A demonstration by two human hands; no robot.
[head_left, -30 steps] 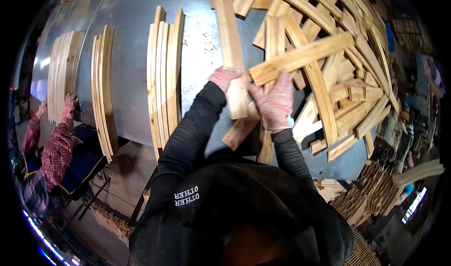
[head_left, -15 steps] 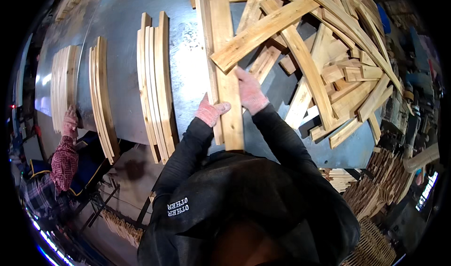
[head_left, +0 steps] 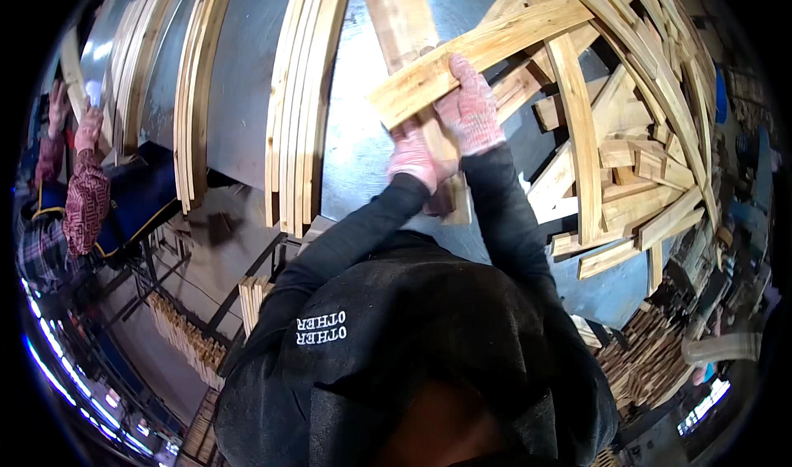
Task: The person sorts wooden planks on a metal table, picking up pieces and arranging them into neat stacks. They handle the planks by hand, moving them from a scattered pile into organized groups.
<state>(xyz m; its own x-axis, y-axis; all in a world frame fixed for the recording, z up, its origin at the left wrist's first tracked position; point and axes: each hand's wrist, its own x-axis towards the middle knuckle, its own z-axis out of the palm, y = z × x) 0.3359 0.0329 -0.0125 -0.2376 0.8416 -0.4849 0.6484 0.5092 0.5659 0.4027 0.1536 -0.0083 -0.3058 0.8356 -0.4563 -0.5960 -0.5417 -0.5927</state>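
Left hand (head_left: 412, 155) is now sitting closer to the slanting plank (head_left: 503, 40), hold unclear; right hand (head_left: 472, 114) is gripping it, fingers (head_left: 460, 68) overlapping its near side, inward from the near edge of the worktop (head_left: 239, 96).

From where I stand, the head camera sits on the wearer's head and faces steeply downward. The torso (head_left: 445, 302) fills the near lower field; the left hand (head_left: 415, 153) and right hand (head_left: 473, 114) lie near centre. Fisheye coverage spans the metal table (head_left: 247, 87), bending edges rimward.
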